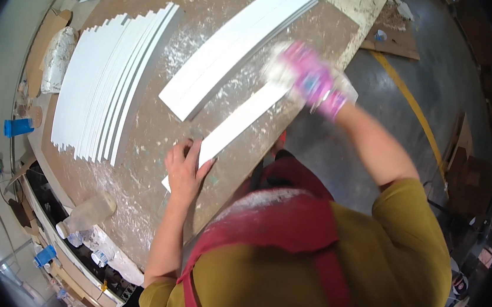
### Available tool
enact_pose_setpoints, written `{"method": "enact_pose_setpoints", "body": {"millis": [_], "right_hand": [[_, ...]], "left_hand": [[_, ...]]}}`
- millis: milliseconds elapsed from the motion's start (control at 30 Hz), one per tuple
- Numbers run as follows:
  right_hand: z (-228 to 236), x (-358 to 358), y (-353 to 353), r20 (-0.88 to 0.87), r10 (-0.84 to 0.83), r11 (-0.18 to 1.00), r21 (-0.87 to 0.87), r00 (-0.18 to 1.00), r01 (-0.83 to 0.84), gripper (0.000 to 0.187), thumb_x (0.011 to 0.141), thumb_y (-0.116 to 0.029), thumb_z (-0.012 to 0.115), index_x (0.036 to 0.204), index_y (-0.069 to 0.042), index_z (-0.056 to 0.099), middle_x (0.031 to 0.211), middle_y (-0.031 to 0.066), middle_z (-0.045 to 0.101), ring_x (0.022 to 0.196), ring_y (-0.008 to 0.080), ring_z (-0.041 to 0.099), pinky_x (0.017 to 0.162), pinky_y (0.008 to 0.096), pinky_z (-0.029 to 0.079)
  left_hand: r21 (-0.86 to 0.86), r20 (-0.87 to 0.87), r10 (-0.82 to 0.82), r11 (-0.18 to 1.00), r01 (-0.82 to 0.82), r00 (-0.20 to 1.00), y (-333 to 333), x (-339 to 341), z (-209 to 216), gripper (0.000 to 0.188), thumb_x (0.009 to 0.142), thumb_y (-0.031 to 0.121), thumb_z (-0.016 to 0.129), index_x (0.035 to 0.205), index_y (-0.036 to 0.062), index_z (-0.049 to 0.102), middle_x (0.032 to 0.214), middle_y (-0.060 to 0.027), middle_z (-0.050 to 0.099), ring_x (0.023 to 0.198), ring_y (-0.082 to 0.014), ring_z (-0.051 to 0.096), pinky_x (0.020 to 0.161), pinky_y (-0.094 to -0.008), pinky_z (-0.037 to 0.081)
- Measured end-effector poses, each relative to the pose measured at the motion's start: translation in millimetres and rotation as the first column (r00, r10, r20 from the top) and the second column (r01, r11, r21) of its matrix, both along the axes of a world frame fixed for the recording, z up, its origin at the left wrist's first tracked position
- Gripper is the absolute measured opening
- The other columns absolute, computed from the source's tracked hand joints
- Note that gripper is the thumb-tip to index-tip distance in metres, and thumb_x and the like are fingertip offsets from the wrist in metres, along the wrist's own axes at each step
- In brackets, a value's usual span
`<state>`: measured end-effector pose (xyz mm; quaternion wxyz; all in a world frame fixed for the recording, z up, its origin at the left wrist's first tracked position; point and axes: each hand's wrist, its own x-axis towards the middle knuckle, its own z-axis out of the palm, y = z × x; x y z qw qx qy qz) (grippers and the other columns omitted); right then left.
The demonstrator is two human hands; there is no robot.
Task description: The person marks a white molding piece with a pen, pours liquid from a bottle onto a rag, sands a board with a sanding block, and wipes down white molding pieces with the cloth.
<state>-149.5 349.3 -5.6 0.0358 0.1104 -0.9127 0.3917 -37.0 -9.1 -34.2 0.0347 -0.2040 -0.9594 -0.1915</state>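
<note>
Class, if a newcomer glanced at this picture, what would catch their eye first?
Probably the blurred, pink-gloved right hand over the far end of a narrow white strip, while the bare left hand rests on its near end. Next might come the broad row of white strips with uneven ends, at the table's left.

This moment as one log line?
left hand: on white strip | right hand: pink-gloved, blurred, at strip's far end | nearby: white boards
</note>
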Motion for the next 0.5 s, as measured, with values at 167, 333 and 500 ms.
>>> {"method": "enact_pose_setpoints", "body": {"millis": [167,333,500], "right_hand": [[14,-33,94,0.103,-0.324,0.929,0.225,0.941,0.295,0.029,0.095,-0.025,0.047,0.114,-0.007,0.06,0.102,0.0089,0.066,0.092,0.0205,0.064,0.084,0.0295,0.053],[-66,-4,45,-0.184,0.245,0.969,0.049,0.952,-0.24,0.058,0.089,-0.048,0.048,0.13,-0.007,0.048,0.119,0.0114,0.058,0.108,0.0222,0.056,0.097,0.0335,0.045],[-49,2,64,-0.182,-0.062,0.766,0.622,0.981,0.164,0.048,0.09,-0.032,0.054,0.132,-0.012,0.046,0.122,0.0071,0.057,0.115,0.0187,0.053,0.1,0.0364,0.043]], "left_hand": [[0.005,0.027,0.002,1.0,-0.002,1.0,5,-7,-2,0.052,0.076,0.032,0.073,0.12,0.0064,0.06,0.111,-0.0144,0.054,0.101,-0.0329,0.05,0.089,-0.0429,0.04],[0.021,0.021,-0.011,1.0,0.01,1.0,4,-7,2,0.052,0.075,0.031,0.074,0.119,0.0064,0.06,0.111,-0.0153,0.055,0.1,-0.0338,0.051,0.088,-0.0428,0.041],[0.041,0.013,0.009,0.999,-0.01,1.0,-2,1,1,0.051,0.074,0.029,0.075,0.117,0.0057,0.061,0.11,-0.0144,0.055,0.099,-0.0333,0.052,0.087,-0.0426,0.041]]}}
